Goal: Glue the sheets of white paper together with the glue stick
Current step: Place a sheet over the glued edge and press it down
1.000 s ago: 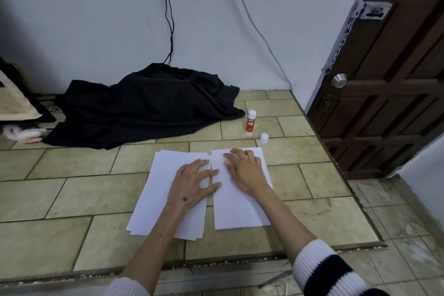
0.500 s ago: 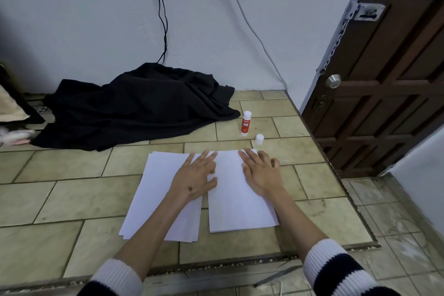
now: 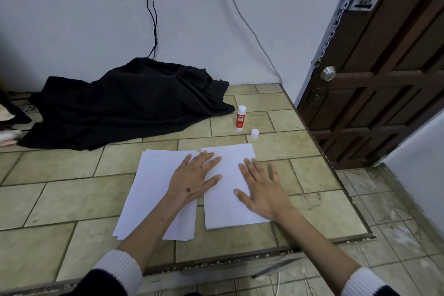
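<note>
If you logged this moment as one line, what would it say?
left hand: flat on both stacks | right hand: flat on right stack | glue stick: upright, uncapped, untouched | cap: beside it

Dim, even light; wide-angle edge distortion.

Two bare forearms enter from the lower edge, each ending in a bare hand: the left hand (image 3: pixel 192 181) carries a small dark mark on its back, and the right hand (image 3: pixel 263 187) shows no ring or watch. Both sleeves are pushed up toward the elbows. The left sleeve (image 3: pixel 113 274) is dark knit with a broad, ribbed white cuff, and the right sleeve (image 3: pixel 367 282) matches it, a white ribbed band edging dark fabric.
</note>
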